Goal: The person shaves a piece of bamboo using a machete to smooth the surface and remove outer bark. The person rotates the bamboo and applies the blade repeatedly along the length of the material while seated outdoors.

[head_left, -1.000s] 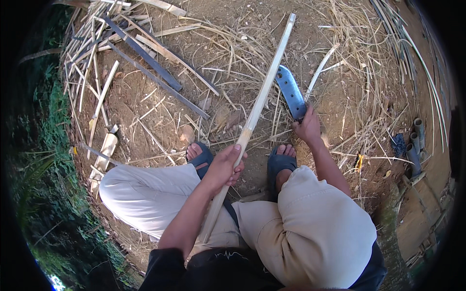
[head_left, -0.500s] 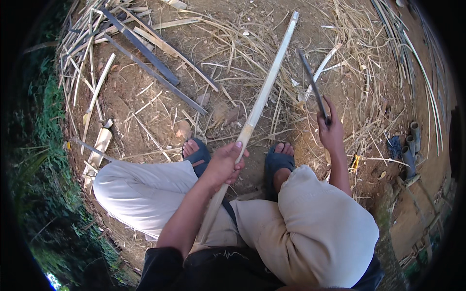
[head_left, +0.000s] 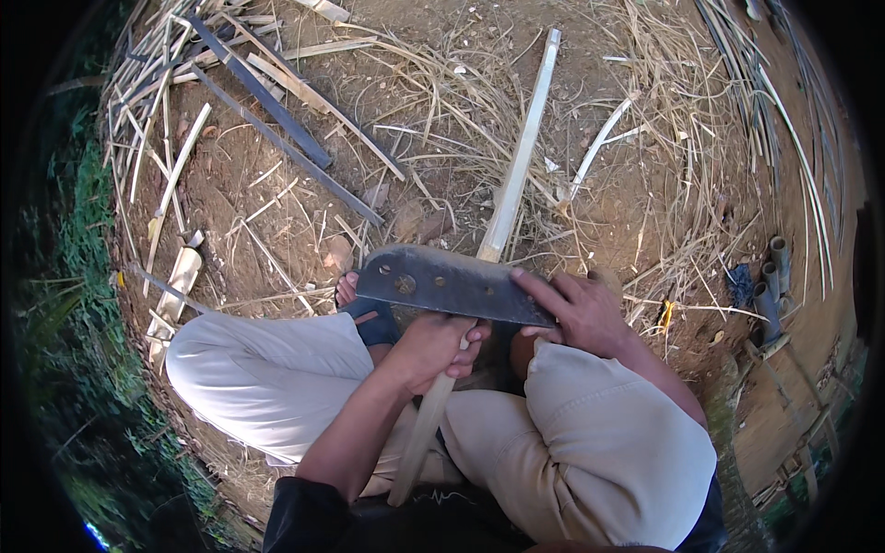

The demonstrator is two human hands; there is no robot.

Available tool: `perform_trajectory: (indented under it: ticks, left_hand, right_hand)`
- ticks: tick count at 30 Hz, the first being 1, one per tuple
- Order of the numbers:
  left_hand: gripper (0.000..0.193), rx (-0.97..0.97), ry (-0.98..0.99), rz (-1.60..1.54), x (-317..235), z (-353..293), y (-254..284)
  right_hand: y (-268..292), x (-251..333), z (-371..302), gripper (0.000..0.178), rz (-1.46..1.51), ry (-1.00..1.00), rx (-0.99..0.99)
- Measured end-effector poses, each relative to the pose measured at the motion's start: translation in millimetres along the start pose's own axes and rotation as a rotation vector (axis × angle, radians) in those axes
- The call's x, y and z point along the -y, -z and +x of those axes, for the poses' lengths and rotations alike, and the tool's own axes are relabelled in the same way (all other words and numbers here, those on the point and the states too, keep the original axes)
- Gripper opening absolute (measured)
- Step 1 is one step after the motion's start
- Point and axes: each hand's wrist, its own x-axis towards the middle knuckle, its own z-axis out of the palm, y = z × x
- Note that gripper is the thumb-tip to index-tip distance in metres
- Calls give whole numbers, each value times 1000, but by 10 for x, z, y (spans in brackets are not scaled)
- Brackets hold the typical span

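My left hand point(head_left: 437, 352) is closed around a long pale bamboo strip point(head_left: 524, 152), which slants from my lap up and away to the right. Across the strip, just beyond that hand, lies a broad dark machete blade point(head_left: 433, 281) with several small holes in it. My right hand point(head_left: 581, 313) grips the machete at its right end, fingers and thumb pressed on it; the handle is hidden. The blade covers the part of the strip directly below it, so whether they touch is unclear.
Split bamboo strips point(head_left: 267, 101) are heaped at the far left. Thin shavings point(head_left: 673, 166) litter the ground ahead and to the right. Bamboo tubes point(head_left: 767, 304) stand at the right beside a dark blue bundle point(head_left: 740, 284). My sandalled foot point(head_left: 373, 318) is partly behind the blade.
My right hand has swung the machete in from the right and turned it flat across the bamboo strip. My left hand has drawn slightly closer to me, still holding the strip.
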Motion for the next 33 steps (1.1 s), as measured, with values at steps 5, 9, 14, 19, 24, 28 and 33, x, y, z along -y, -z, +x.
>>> perform_trajectory:
  ticks: [5, 9, 14, 19, 24, 28, 33]
  left_hand:
    - [23, 6, -11, -40, 71, 11, -103]
    - [15, 4, 10, 13, 202, 93, -71]
    - [32, -20, -147, 304, 151, 62, -249]
    - [42, -62, -138, 374, 252, 133, -201]
    - [42, -8, -75, 569, 257, 107, -256]
    - [46, -20, -107, 574, 235, 125, -318]
    - [52, -97, -151, 730, 349, 215, -247]
  right_hand:
    - [-217, -104, -47, 66, 240, -331, -66]
    - [-427, -176, -99, 55, 184, -319, -176]
    - [-420, -194, -79, 53, 168, -300, -258]
    - [-436, -151, -136, 52, 210, -334, -207]
    - [-513, -214, -136, 42, 365, -84, -244]
    - [-507, -175, -56, 36, 227, -179, -282]
    - [-521, -187, -34, 33, 242, -301, -221]
